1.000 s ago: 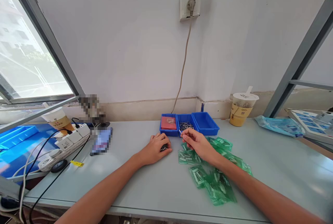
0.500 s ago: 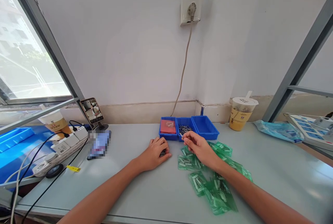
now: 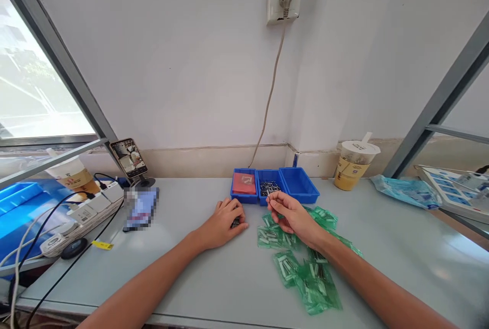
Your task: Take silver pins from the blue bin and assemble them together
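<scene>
My left hand (image 3: 223,223) rests on the table, fingers curled over small dark metal pieces (image 3: 235,222) that show between thumb and fingers. Thumb and fingertips of my right hand (image 3: 288,212) are pinched at the front edge of the middle blue bin (image 3: 263,200); a tiny pale tip shows there, too small to name. That bin holds many small metal pieces that look like screws (image 3: 269,187). Red plastic bags (image 3: 244,183) lie in the left bin (image 3: 244,198). Under and around my right forearm are several green bags (image 3: 319,288) with small metal and white parts inside.
The right blue bin (image 3: 300,186) shows only its bare floor. A drink cup (image 3: 350,168) and a blue packet (image 3: 403,191) stand farther right. On the left are a phone on a stand (image 3: 130,160), a blurred phone-like object (image 3: 141,209), a power strip (image 3: 84,222) and cables.
The view has shifted slightly, so the scene sits a little left and higher. Both hands keep nearly the same place by the bins; the right fingers stay pinched.
</scene>
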The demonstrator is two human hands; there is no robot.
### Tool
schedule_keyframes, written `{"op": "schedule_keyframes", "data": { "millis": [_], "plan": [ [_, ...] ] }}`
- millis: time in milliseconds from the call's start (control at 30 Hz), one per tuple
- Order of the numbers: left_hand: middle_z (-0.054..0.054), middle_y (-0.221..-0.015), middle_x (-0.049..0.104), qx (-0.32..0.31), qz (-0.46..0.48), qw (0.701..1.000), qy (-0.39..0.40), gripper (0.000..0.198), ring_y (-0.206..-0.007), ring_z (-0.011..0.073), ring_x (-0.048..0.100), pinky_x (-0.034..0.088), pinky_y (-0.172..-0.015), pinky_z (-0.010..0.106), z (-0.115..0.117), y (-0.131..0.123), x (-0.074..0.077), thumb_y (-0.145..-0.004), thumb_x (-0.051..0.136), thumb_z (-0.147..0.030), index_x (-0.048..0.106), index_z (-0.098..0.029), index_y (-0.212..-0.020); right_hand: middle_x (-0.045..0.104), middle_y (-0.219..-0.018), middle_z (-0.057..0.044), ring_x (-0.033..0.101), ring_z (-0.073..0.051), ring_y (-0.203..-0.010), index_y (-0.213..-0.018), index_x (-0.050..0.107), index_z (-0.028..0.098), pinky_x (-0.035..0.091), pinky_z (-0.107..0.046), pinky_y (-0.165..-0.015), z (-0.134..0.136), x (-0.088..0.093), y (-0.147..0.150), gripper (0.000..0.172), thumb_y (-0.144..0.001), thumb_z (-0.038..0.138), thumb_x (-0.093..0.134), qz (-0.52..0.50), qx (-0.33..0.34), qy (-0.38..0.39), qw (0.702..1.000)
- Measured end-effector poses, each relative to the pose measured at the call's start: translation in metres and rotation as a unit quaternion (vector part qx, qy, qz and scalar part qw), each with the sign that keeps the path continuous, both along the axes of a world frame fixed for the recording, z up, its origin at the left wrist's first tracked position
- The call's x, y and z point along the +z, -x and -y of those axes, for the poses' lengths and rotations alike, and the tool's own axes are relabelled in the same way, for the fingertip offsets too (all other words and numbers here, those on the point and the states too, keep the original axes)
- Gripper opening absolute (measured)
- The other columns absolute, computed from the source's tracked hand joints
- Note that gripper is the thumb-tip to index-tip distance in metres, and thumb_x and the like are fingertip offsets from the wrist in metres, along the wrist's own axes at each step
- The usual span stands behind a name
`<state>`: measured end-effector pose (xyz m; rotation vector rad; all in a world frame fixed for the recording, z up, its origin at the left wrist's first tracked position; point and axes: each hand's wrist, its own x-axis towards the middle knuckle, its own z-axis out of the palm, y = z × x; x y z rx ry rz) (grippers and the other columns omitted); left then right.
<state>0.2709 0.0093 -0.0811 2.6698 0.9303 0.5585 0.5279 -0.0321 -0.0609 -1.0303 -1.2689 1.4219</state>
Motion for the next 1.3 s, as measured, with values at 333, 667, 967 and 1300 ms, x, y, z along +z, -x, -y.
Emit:
{"op": "schedule_keyframes", "data": {
  "millis": [333,667,967,1300],
  "plan": [
    [0.003,-0.104,0.058,0.013,-0.001,1.0,0.006,0.021,-0.098,0.0212,0.05,0.037,-0.09,0.037,-0.002,0.0,0.001,-0.104,0.055,-0.039,0.056,-0.021,-0.093,0.057,-0.071,0.007,0.037,-0.005,-0.039,-0.101,0.049,0.024,0.031,-0.016,-0.031,0.0,-0.007,0.001,0.033,-0.095,0.054,0.062,0.078,0.013,-0.018,0.997],
    [0.003,-0.105,0.06,0.021,0.008,1.0,-0.001,0.019,-0.097,0.0211,0.051,0.037,-0.089,0.037,-0.004,0.0,-0.001,-0.104,0.055,-0.039,0.058,-0.021,-0.096,0.051,-0.061,0.009,0.036,-0.007,-0.037,-0.101,0.049,0.026,0.034,-0.018,-0.032,0.001,-0.008,0.003,0.031,-0.096,0.054,0.061,0.13,-0.02,-0.051,0.99],
    [0.003,-0.108,0.061,0.026,0.006,1.0,0.016,0.013,-0.099,0.0213,0.052,0.038,-0.091,0.036,-0.005,-0.001,0.002,-0.104,0.055,-0.035,0.058,-0.023,-0.101,0.055,-0.084,0.002,0.051,-0.01,-0.056,-0.104,0.056,0.023,0.042,-0.017,-0.032,0.004,0.0,-0.002,0.034,-0.096,0.055,0.063,0.016,0.017,-0.005,1.0],
    [0.003,-0.109,0.061,0.034,-0.014,0.999,0.024,0.009,-0.099,0.0221,0.052,0.037,-0.091,0.039,-0.006,-0.003,0.004,-0.104,0.055,-0.032,0.056,-0.023,-0.103,0.054,-0.068,0.006,0.048,-0.01,-0.045,-0.102,0.049,0.025,0.042,-0.019,-0.031,0.004,-0.008,0.002,0.031,-0.098,0.054,0.059,0.052,0.043,0.027,0.997]
  ]
}}
